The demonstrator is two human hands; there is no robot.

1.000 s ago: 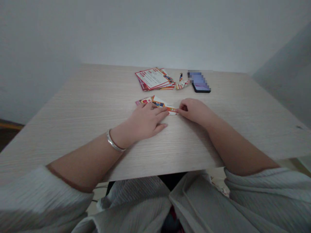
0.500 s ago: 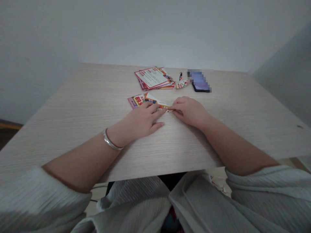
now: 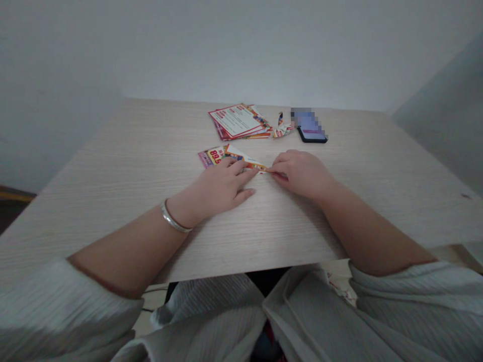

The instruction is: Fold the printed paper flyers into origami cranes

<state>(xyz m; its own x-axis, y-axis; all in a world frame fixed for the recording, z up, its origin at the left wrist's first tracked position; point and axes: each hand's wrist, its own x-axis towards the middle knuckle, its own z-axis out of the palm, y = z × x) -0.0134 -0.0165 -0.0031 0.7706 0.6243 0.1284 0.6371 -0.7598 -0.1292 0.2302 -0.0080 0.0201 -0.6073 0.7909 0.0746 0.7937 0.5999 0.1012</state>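
Note:
A folded printed paper flyer [image 3: 212,157] lies on the table in front of me, with bright red figures on its left end and a narrowing right end. My left hand [image 3: 225,187] rests on it with the fingers spread, pressing it flat; a silver bangle circles that wrist. At the flyer's right tip, the fingertips of my right hand [image 3: 300,173] are pinched together on the paper's edge. Both hands cover parts of the flyer, so its lower folds are hidden.
Behind the flyer is a stack of printed flyers [image 3: 237,122]. Beside it sits a small folded paper piece [image 3: 282,130], close to a phone [image 3: 312,133] with a partly blurred picture. The pale wooden table [image 3: 113,166] meets a plain wall at the back.
My right hand has slid slightly to the right along the flyer's tip. My left hand and the flyer stay where they were.

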